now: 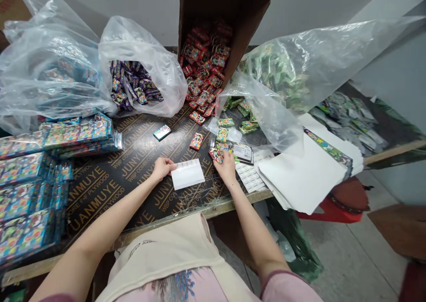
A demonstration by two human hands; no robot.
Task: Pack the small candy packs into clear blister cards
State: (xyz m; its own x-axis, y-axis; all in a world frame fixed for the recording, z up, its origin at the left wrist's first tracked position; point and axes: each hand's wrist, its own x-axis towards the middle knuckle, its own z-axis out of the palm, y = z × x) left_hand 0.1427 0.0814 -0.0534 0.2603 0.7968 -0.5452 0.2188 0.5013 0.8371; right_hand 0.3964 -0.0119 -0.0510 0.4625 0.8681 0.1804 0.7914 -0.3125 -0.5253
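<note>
My left hand (162,168) pinches the left edge of a flat white card (188,174) with small print along its top, held low over the table. My right hand (228,168) has its fingers on a small red printed packet (216,155); the fingertips are partly hidden. Close by lie a green packet (222,135) and a black-edged printed packet with a white label (243,152). Another red packet (197,141) and a blue-and-white one (162,133) lie separately on the dark plywood table (133,149).
A tilted cardboard box (244,40) spills red packets at the back. Plastic bags hold purple packets (146,93) and green packets (244,109). Wrapped blue stacks (25,171) line the left side. White sheets (299,173) overhang the front edge at right, beside a printed label sheet (249,175).
</note>
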